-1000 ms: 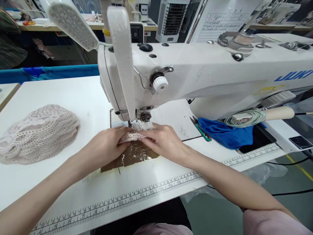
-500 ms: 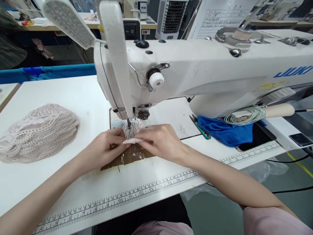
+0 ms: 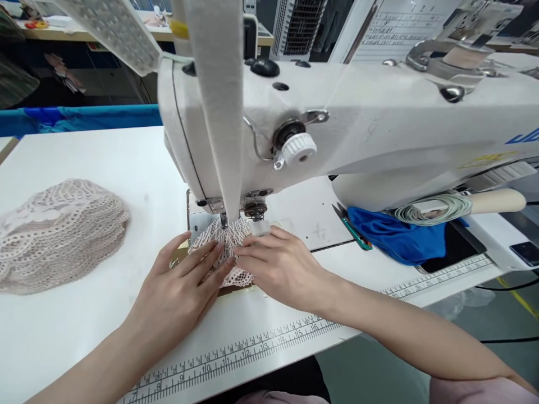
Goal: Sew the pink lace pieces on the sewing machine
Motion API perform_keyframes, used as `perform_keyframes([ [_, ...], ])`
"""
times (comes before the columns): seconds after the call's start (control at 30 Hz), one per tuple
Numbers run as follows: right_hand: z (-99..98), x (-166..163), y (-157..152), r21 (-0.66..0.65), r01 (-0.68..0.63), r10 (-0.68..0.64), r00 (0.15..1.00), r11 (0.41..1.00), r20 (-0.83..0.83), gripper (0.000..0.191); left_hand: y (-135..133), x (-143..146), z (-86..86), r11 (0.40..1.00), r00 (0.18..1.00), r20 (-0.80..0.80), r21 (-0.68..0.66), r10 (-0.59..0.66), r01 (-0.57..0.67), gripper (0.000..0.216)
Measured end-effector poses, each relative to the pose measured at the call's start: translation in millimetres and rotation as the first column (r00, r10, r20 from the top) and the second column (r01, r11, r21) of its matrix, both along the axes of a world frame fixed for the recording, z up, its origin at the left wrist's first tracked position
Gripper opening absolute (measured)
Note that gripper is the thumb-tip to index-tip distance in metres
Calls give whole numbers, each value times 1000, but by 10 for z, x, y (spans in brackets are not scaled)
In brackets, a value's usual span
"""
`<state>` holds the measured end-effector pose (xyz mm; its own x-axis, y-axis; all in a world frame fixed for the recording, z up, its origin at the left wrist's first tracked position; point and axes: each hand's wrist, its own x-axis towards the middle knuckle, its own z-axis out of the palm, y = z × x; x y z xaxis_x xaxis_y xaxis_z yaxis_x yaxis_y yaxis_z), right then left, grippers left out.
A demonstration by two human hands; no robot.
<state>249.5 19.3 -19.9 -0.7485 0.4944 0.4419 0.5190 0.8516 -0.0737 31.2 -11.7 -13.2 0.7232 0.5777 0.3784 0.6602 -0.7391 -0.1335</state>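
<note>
The left hand point(image 3: 174, 289) lies flat, fingers spread, on the lace piece point(image 3: 227, 241) under the sewing machine point(image 3: 357, 112). The right hand point(image 3: 284, 269) touches the lace's right side; I cannot tell if it pinches. A lace pile point(image 3: 67, 238) sits far left.

Looks forward and down from head height, above and behind left grip point(image 3: 181, 286) and right grip point(image 3: 282, 266), close over the bench point(image 3: 50, 331), taking in the sewing machine point(image 3: 357, 123) just beyond both.
</note>
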Motion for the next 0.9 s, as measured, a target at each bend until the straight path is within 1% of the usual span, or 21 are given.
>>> perform_keyframes([
  [0.17, -26, 6, 20, 13, -8, 8, 1000, 1000, -10, 21, 25, 6, -13, 1000, 999, 38, -13, 14, -13, 28],
  [0.27, -40, -5, 42, 41, -7, 7, 1000, 999, -13, 23, 40, 1, -38, 999, 997, 64, -23, 33, -32, 29],
  [0.4, -51, -28, 85, 88, -2, 4, 999, 996, -32, 28, 79, -16, -65, 999, 997, 60, -33, 45, -43, 31],
  [0.57, -78, -42, 144, 139, 11, -2, 998, 990, -67, 28, 152, -27, -73, 998, 998, 42, -24, 56, -55, 32],
  [0.73, -96, -56, 194, 145, 39, -36, 999, 989, -21, 29, 210, -35, -66, 999, 999, 17, 12, 44, -44, 33],
  [0.9, -92, -73, 245, 165, 46, -54, 998, 985, 44, 30, 255, -41, -65, 998, 998, 5, 18, 59, -59, 33],
])
